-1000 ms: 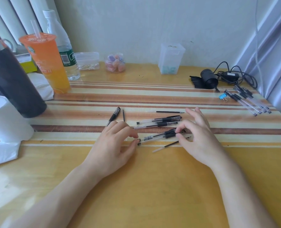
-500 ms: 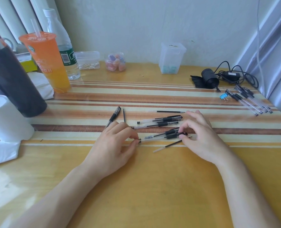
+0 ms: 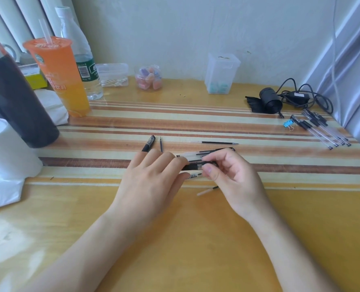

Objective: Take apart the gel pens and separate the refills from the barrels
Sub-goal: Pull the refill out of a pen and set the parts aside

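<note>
We see striped desk (image 3: 196, 239), white wall (image 3: 174, 28) | orange cup (image 3: 63, 76) back-left corner, spare pens (image 3: 322, 131) right edge | left hand (image 3: 151, 178), right hand (image 3: 236, 180): fingers pinch gel pen (image 3: 198, 165)

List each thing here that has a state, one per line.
gel pen, held between both hands
left hand, grips the gel pen
right hand, pinches the gel pen
loose refill, out of any barrel, lying flat
orange cup, lidded, straw in
water bottle, capped, upright
clear box, lid shut
</note>
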